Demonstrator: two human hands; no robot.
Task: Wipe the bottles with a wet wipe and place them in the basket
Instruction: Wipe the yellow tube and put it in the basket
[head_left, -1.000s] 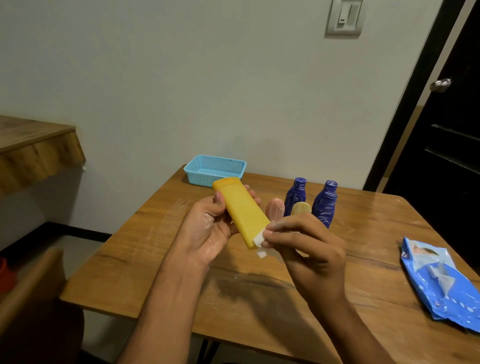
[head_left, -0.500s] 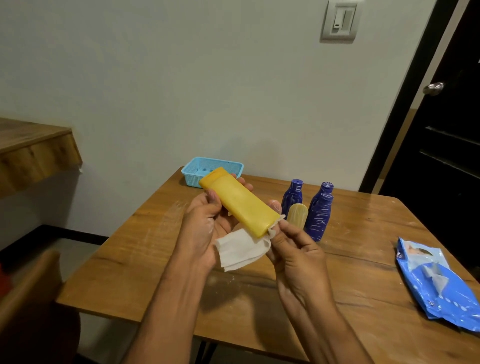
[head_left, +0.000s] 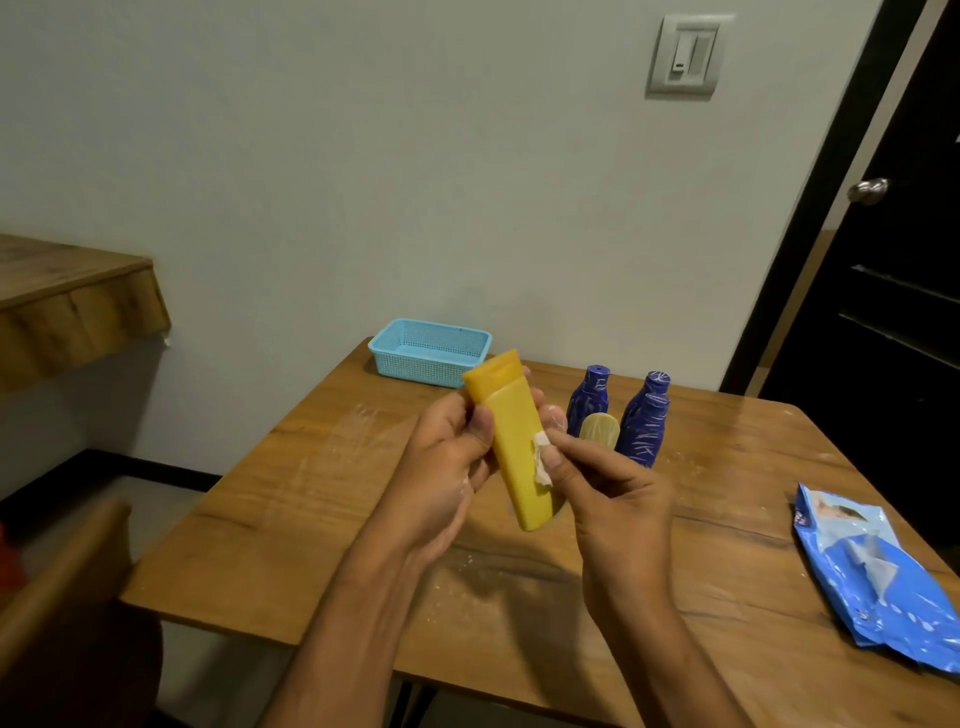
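Note:
My left hand (head_left: 447, 462) grips a yellow tube bottle (head_left: 511, 441) above the wooden table (head_left: 322, 493), cap end up and tilted away. My right hand (head_left: 608, 483) pinches a white wet wipe (head_left: 541, 460) against the tube's right side; most of the wipe is hidden under my fingers. Behind my hands stand two dark blue bottles (head_left: 587, 397) (head_left: 647, 418) and a small pale yellow bottle (head_left: 600, 431). A pinkish bottle (head_left: 553, 415) is partly hidden behind the tube. The light blue basket (head_left: 431, 353) sits at the table's far left corner with nothing visible in it.
A blue wet-wipe pack (head_left: 872, 566) lies at the table's right edge. A wooden shelf (head_left: 72, 301) juts from the left wall. A dark door (head_left: 883, 249) stands at the right. A chair back (head_left: 57, 577) is at the lower left.
The tube has swung more upright. The wipe, hanging loose below the tube half a second ago, is now bunched under my right fingers against the tube's side.

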